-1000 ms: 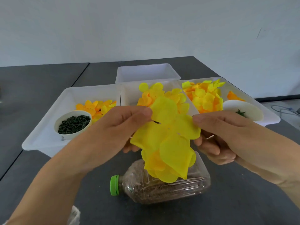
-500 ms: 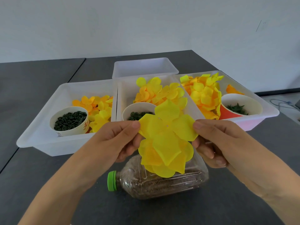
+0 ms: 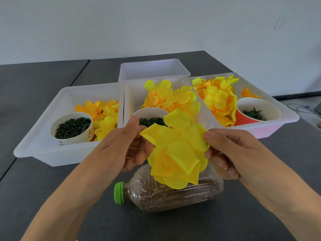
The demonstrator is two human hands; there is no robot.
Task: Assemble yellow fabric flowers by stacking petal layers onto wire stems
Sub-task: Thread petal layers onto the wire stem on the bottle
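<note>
Fingers (image 3: 211, 136) of both hands hold flower (image 3: 178, 150) facing the camera.

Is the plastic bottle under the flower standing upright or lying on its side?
On its side: the plastic bottle lies flat on the table, green cap pointing left.

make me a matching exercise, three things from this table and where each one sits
Things:
1. yellow fabric flower
2. clear plastic bottle with green cap
3. red paper cup of green pieces

Places:
A. lying on its side on the dark table
B. inside the right white tray
C. held between both hands

Pairs: 1-C, 2-A, 3-B
</note>
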